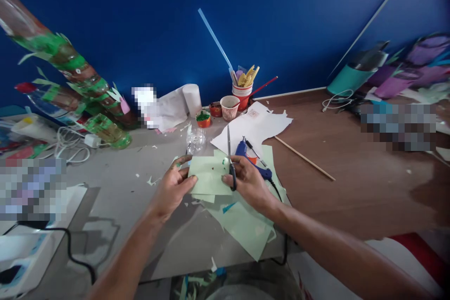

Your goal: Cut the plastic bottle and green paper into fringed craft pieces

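Between my hands is a pale green sheet of paper, raised a little over the table. My left hand pinches its left edge, thumb on top. In my right hand is a pair of scissors, blades pointing up and away from me at the sheet's right edge; the right fingertips also touch the paper there. Whether the blades are parted is hard to see. More green paper lies under and in front of my hands. Just beyond my right hand rests a blue glue gun, with a pen across it.
Beyond the sheet are a white paper piece, a clear plastic bottle piece, a green paint pot and paper cups. A wooden stick lies right. A painted bottle structure stands left, near white cables.
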`<control>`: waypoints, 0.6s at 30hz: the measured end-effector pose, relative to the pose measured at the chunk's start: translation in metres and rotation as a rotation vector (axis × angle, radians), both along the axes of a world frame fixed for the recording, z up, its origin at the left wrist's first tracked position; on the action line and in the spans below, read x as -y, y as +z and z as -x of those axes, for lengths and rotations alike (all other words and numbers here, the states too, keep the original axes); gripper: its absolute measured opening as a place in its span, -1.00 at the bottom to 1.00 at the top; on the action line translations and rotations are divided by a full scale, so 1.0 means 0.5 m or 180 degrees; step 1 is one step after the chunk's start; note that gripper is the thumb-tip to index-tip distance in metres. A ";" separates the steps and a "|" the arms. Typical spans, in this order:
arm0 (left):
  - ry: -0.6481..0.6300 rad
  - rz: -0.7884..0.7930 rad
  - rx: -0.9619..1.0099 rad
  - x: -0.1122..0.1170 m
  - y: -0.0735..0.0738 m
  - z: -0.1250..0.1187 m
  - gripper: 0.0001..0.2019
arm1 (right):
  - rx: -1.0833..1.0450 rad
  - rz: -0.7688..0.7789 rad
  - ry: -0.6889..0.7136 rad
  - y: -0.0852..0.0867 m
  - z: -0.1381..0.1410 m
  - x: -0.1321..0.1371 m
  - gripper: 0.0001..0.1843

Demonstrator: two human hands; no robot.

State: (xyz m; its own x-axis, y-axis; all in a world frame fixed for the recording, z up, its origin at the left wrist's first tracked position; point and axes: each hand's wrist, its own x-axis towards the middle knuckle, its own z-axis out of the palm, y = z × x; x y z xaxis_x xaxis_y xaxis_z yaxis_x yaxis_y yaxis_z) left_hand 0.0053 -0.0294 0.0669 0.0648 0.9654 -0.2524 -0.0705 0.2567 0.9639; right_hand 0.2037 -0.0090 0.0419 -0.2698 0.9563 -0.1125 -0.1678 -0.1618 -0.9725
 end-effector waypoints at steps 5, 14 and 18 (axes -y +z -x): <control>0.0006 0.0133 0.0371 0.002 -0.013 0.002 -0.40 | -0.0238 0.0120 -0.0103 0.014 -0.002 0.002 -0.52; -0.0565 -0.0022 -0.0449 0.003 -0.029 -0.006 -0.69 | -0.0186 -0.0023 -0.0633 0.010 -0.008 -0.019 -0.55; -0.0806 -0.0646 -0.1955 0.023 -0.042 -0.030 -0.73 | -0.0140 -0.0227 -0.0944 0.018 -0.017 -0.030 -0.58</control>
